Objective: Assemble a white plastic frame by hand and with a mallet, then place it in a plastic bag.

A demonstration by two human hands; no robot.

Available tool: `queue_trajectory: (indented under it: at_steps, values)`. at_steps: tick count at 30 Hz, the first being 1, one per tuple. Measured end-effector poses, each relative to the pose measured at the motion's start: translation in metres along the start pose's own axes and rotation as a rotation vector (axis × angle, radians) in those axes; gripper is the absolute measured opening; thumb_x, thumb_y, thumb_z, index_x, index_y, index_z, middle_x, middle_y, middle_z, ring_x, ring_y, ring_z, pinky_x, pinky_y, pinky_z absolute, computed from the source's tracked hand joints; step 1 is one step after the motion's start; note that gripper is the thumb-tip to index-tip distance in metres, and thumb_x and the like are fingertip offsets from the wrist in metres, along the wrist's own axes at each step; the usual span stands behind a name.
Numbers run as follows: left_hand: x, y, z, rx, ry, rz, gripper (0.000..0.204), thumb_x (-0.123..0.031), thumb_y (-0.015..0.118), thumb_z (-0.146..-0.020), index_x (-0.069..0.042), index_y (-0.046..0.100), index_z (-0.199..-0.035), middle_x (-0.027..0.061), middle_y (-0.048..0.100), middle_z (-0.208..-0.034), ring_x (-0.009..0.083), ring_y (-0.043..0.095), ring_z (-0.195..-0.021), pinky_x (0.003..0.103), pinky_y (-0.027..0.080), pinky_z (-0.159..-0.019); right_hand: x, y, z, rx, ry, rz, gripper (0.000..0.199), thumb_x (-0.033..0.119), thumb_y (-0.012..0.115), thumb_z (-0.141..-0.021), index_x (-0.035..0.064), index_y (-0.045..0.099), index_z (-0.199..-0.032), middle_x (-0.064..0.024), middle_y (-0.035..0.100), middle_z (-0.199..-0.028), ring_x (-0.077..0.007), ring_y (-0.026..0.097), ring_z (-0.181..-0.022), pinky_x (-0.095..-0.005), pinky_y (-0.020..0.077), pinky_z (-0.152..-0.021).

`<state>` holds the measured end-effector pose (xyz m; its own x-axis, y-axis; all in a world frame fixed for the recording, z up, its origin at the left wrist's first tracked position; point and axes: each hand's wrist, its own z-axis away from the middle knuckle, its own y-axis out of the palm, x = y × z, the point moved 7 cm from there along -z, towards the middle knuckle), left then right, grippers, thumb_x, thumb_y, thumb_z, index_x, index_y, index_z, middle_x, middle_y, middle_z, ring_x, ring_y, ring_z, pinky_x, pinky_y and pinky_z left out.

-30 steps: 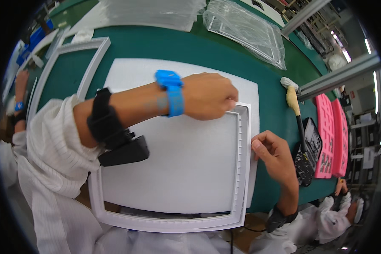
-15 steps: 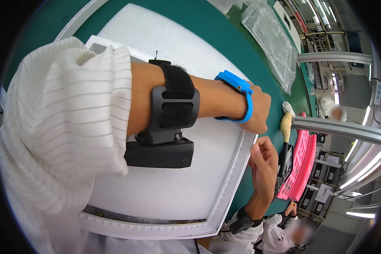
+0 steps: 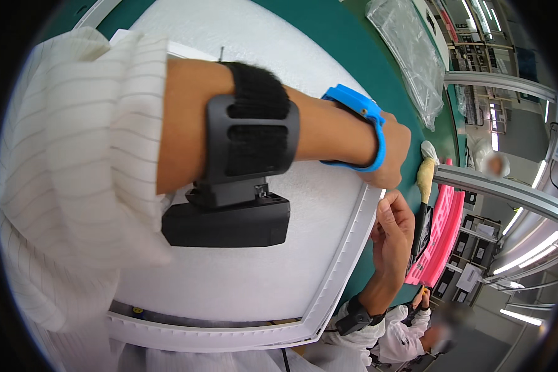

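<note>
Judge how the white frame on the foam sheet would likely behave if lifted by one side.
The white frame is thin-railed and open in the middle, so it probably flexes or sags. It looks light for its size. Both the left hand and right hand touch its right rail, suggesting two-handed support helps.

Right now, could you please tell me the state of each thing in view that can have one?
left hand: fist closed, pressing on the frame's right edge
right hand: fingers curled against the frame's outer edge
white frame: lying flat around the foam sheet
white foam sheet: flat inside the frame
clear plastic bag: lying crumpled on the green table
</note>
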<state>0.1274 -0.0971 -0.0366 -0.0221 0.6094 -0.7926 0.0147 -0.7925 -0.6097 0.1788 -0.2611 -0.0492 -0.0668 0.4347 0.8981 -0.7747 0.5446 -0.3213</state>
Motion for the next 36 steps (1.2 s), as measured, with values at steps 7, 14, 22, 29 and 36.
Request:
queue_trajectory:
  at_steps: [7,14,22,29,36]
  values:
    - [0.009,0.0,0.0,-0.114,-0.017,0.036,0.027,-0.023,0.061,-0.087,0.0,0.074,-0.088,0.0216,0.072,-0.082,0.0365,0.071,-0.079,0.045,0.055,-0.076,0.006,0.004,-0.017,-0.021,0.102,0.104,0.034,0.033,0.053,-0.103,0.0049,0.059,-0.085,-0.0012,0.057,-0.057,-0.0072,0.047,-0.037,-0.0192,0.0259,-0.036]
    - [0.003,0.005,-0.001,-0.03,-0.074,-0.026,0.028,-0.025,0.063,-0.086,0.001,0.073,-0.086,0.022,0.072,-0.085,0.0351,0.07,-0.083,0.045,0.055,-0.078,0.001,0.002,-0.026,0.064,0.119,0.109,0.049,0.042,0.052,-0.104,0.0047,0.058,-0.072,-0.0057,0.06,-0.057,-0.0101,0.048,-0.033,-0.021,0.0259,-0.033]
    - [0.0,-0.006,0.017,-0.063,0.183,-0.183,0.027,-0.021,0.059,-0.095,0.002,0.072,-0.102,0.0177,0.07,-0.098,0.0345,0.065,-0.093,0.042,0.051,-0.086,0.007,0.003,0.01,-0.006,0.017,0.241,0.034,0.027,0.062,-0.101,0.0031,0.057,-0.077,0.0022,0.051,-0.058,-0.0053,0.051,-0.049,-0.0215,0.0362,-0.044]
    - [0.003,-0.022,0.081,-0.335,0.238,-0.656,0.015,-0.008,0.069,-0.088,-0.001,0.069,-0.102,0.0136,0.064,-0.095,0.0313,0.064,-0.087,0.04,0.052,-0.078,0.001,0.012,0.104,0.3,0.076,0.579,0.039,0.033,0.076,-0.088,-0.0008,0.06,-0.078,-0.0062,0.06,-0.059,-0.0152,0.058,-0.052,-0.03,0.0443,-0.05]
    - [-0.01,-0.044,0.07,-0.145,0.21,-0.894,0.008,-0.005,0.069,-0.086,0.0,0.064,-0.09,0.0139,0.063,-0.086,0.0331,0.063,-0.082,0.042,0.05,-0.072,0.023,0.016,0.133,0.136,-0.034,0.967,0.034,0.028,0.076,-0.083,0.003,0.056,-0.072,-0.0119,0.058,-0.06,-0.0338,0.059,-0.053,-0.0409,0.0444,-0.051]
